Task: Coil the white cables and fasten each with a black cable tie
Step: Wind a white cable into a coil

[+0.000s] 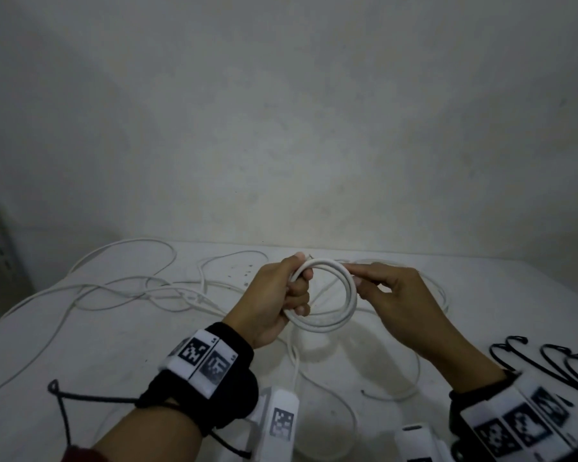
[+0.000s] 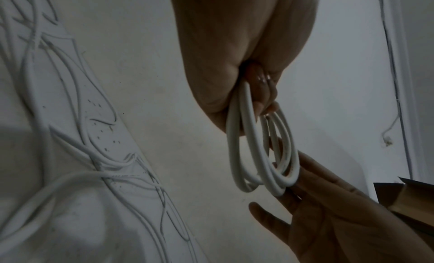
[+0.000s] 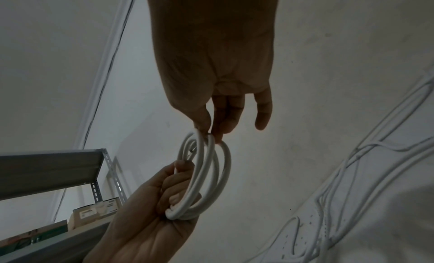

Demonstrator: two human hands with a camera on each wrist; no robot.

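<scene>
Left hand: the left hand (image 1: 274,295) is held above the worktop (image 1: 121,355), its fingers (image 1: 299,288) curled tight round one side of a coiled white cable (image 1: 342,311); the loops pass through the closed fist.
Right hand: the right hand (image 1: 397,295) pinches the opposite side of the coil between thumb and forefinger, with the other fingers (image 3: 263,111) loosely spread and holding nothing.
Coil: several round loops of cable, held in the air between the two hands, roughly facing the head camera; in the wrist views the loops lie a little apart, not bound.
Loose end: a length of the cable hangs from the coil down to the worktop near the person.
Other cables: more white cables (image 1: 121,288) lie uncoiled and tangled across the worktop beyond and left of the hands.
Cable ties: black cable ties (image 1: 544,365) lie on the worktop at the right, near the right wrist, apart from the coil.
Surroundings: a metal shelf (image 3: 47,166) with boxes shows in the right wrist view.
</scene>
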